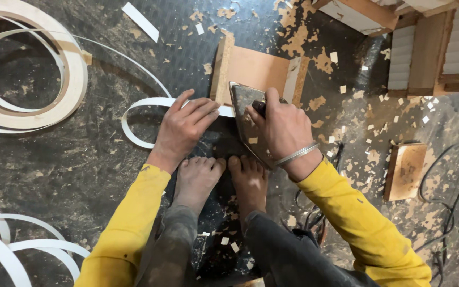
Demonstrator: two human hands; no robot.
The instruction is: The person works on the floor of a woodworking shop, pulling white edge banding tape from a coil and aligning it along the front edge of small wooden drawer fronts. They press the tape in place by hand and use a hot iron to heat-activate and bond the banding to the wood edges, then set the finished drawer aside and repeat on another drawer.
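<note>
Landmark: wooden board (253, 69) standing on edge on the dark floor (81, 159), just ahead of the person's bare feet (224, 175); right hand (282, 127) clenched around the dark handle of a clothes iron (248, 119), iron's metal sole turned against the board's near edge, at its right half; left hand (184, 125) flat, fingers spread, not gripping, pressing the white edge-band strip (150, 103) onto the board's near edge at the left corner; strip runs left off the board and curls into a loose loop on the floor; big coil of the same banding (33, 69) well left of the board; small wood block (406, 170) and black cable (442, 180) right of it; veneer scraps all round.
</note>
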